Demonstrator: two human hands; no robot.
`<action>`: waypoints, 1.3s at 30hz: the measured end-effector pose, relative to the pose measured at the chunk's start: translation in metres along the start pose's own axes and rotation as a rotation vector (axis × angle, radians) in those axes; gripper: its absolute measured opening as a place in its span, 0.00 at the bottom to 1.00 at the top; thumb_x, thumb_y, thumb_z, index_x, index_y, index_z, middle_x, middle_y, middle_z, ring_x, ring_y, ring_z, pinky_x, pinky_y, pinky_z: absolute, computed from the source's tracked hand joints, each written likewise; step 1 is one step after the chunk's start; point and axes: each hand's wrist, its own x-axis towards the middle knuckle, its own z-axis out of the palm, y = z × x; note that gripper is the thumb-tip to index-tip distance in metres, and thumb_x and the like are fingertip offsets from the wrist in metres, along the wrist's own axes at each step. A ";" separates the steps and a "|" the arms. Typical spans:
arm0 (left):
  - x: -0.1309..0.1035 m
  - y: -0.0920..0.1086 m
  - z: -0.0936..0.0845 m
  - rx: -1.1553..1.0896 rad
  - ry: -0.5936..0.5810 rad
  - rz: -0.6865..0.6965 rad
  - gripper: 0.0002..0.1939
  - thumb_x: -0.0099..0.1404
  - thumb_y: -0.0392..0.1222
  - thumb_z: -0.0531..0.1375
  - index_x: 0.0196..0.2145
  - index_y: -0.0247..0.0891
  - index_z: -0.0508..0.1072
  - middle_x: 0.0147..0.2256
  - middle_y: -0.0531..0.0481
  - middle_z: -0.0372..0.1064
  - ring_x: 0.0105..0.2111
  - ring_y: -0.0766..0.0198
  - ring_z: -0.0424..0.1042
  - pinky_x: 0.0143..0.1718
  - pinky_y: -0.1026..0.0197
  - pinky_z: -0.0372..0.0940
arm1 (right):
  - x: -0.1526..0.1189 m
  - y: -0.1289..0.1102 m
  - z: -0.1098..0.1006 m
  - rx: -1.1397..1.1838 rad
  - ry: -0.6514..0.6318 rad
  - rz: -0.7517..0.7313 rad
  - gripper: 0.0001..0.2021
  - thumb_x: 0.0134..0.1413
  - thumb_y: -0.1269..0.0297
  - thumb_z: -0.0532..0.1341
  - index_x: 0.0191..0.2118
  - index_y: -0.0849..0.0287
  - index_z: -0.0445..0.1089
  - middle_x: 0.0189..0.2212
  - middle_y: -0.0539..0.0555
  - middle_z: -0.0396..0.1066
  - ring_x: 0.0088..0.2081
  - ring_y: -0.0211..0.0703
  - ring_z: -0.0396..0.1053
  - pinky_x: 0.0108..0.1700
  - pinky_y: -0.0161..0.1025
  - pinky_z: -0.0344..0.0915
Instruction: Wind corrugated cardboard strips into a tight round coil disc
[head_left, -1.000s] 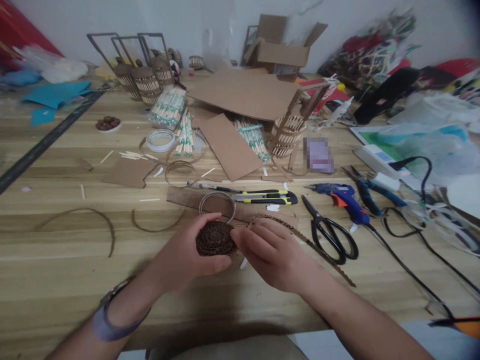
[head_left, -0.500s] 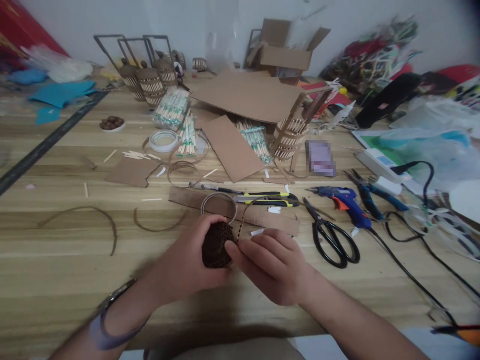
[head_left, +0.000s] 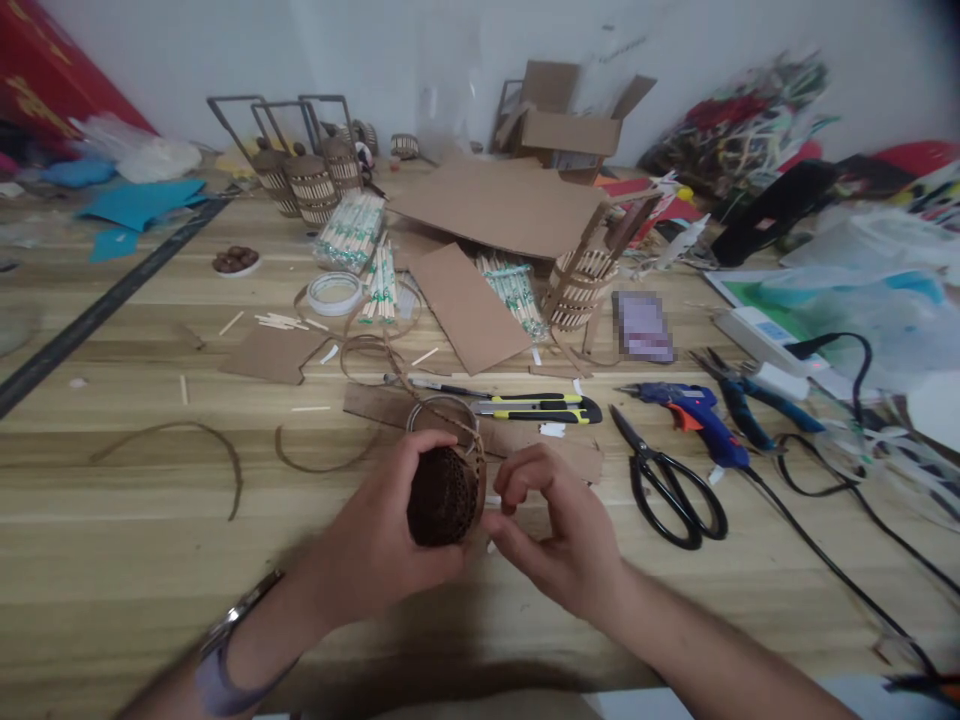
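Note:
My left hand [head_left: 375,520] is wrapped round a dark brown round piece of corrugated cardboard [head_left: 442,500], its open or hollow-looking face turned up. A narrow brown cardboard strip [head_left: 420,395] runs along the piece's right rim and loops away toward the upper left. Just right of the rim is my right hand [head_left: 562,530], fingers curled and parted from the thumb, with nothing visible between them. Its thumb tip lies close to the strip; whether they touch I cannot tell. Beyond the piece lies a roll of tape [head_left: 442,415], partly hidden.
Box cutters [head_left: 540,405], black scissors [head_left: 667,480], a blue glue gun [head_left: 694,410] and pliers [head_left: 757,400] lie to the right. Farther back are cardboard sheets [head_left: 472,310], bundled sticks [head_left: 352,230], a small stick-covered bucket [head_left: 581,285] and several similar ones [head_left: 311,185].
My right hand has let go of the strip and drawn back to the right, its fingers parting. The strip now springs up and leftward from the rim. The view has shifted slightly.

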 end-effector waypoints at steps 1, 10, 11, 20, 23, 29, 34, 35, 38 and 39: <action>0.000 0.000 0.000 -0.001 -0.005 0.009 0.35 0.56 0.45 0.69 0.58 0.45 0.57 0.52 0.43 0.67 0.50 0.46 0.70 0.51 0.48 0.64 | 0.001 0.000 0.001 0.043 -0.023 0.102 0.13 0.61 0.56 0.64 0.32 0.55 0.63 0.26 0.47 0.67 0.27 0.38 0.67 0.28 0.34 0.65; 0.003 -0.001 0.000 0.108 0.007 0.261 0.29 0.56 0.36 0.67 0.54 0.44 0.64 0.55 0.45 0.65 0.56 0.50 0.66 0.56 0.52 0.63 | 0.005 -0.001 0.007 0.459 -0.193 0.537 0.24 0.48 0.39 0.68 0.29 0.57 0.67 0.24 0.48 0.66 0.27 0.37 0.62 0.30 0.35 0.60; 0.003 0.000 0.001 0.110 0.003 0.258 0.29 0.55 0.36 0.67 0.53 0.44 0.64 0.54 0.45 0.65 0.55 0.51 0.67 0.55 0.52 0.63 | 0.005 -0.001 0.007 0.506 -0.200 0.564 0.24 0.47 0.39 0.69 0.29 0.57 0.66 0.25 0.48 0.66 0.27 0.38 0.62 0.30 0.35 0.60; 0.002 -0.003 0.002 0.156 -0.026 0.273 0.28 0.55 0.39 0.68 0.53 0.44 0.66 0.55 0.44 0.66 0.55 0.49 0.67 0.56 0.49 0.63 | 0.008 0.002 0.010 0.866 -0.260 0.759 0.24 0.43 0.45 0.73 0.28 0.57 0.63 0.23 0.44 0.60 0.24 0.33 0.56 0.26 0.32 0.55; 0.000 -0.002 -0.002 0.137 -0.029 0.263 0.29 0.54 0.39 0.69 0.53 0.46 0.67 0.55 0.47 0.66 0.55 0.50 0.67 0.56 0.50 0.64 | 0.012 0.009 0.000 0.748 -0.244 0.723 0.24 0.49 0.41 0.68 0.28 0.57 0.64 0.22 0.45 0.60 0.23 0.34 0.56 0.25 0.33 0.55; 0.000 -0.008 -0.019 -0.202 0.054 0.036 0.29 0.56 0.43 0.68 0.54 0.50 0.65 0.46 0.50 0.69 0.47 0.54 0.71 0.44 0.56 0.72 | 0.017 0.034 -0.015 -0.059 -0.112 0.231 0.09 0.65 0.63 0.59 0.34 0.58 0.72 0.27 0.52 0.69 0.30 0.42 0.66 0.32 0.38 0.62; 0.001 -0.007 -0.017 -0.224 0.018 0.016 0.29 0.54 0.42 0.69 0.53 0.48 0.67 0.46 0.50 0.69 0.45 0.55 0.71 0.43 0.56 0.73 | 0.014 0.042 0.007 -0.503 -0.297 -0.120 0.09 0.63 0.69 0.59 0.46 0.57 0.75 0.44 0.60 0.73 0.44 0.52 0.67 0.44 0.47 0.63; 0.002 -0.006 -0.016 -0.185 0.006 0.041 0.28 0.54 0.42 0.69 0.52 0.48 0.67 0.45 0.50 0.69 0.44 0.56 0.72 0.43 0.57 0.73 | 0.014 0.043 0.013 -0.563 -0.326 -0.136 0.09 0.62 0.69 0.60 0.46 0.55 0.75 0.46 0.60 0.73 0.46 0.54 0.66 0.45 0.49 0.62; 0.002 -0.006 -0.016 -0.034 -0.024 0.138 0.28 0.54 0.42 0.69 0.52 0.48 0.67 0.51 0.49 0.68 0.47 0.54 0.71 0.47 0.55 0.71 | 0.013 0.047 0.022 -0.657 -0.370 -0.151 0.09 0.60 0.72 0.62 0.42 0.53 0.76 0.46 0.58 0.73 0.50 0.54 0.63 0.49 0.49 0.59; 0.002 -0.007 -0.017 0.018 -0.034 0.171 0.29 0.54 0.43 0.70 0.53 0.48 0.67 0.54 0.47 0.65 0.51 0.52 0.69 0.50 0.52 0.70 | 0.014 0.049 0.023 -0.662 -0.366 -0.157 0.09 0.59 0.73 0.62 0.42 0.54 0.77 0.46 0.58 0.73 0.50 0.54 0.62 0.50 0.49 0.58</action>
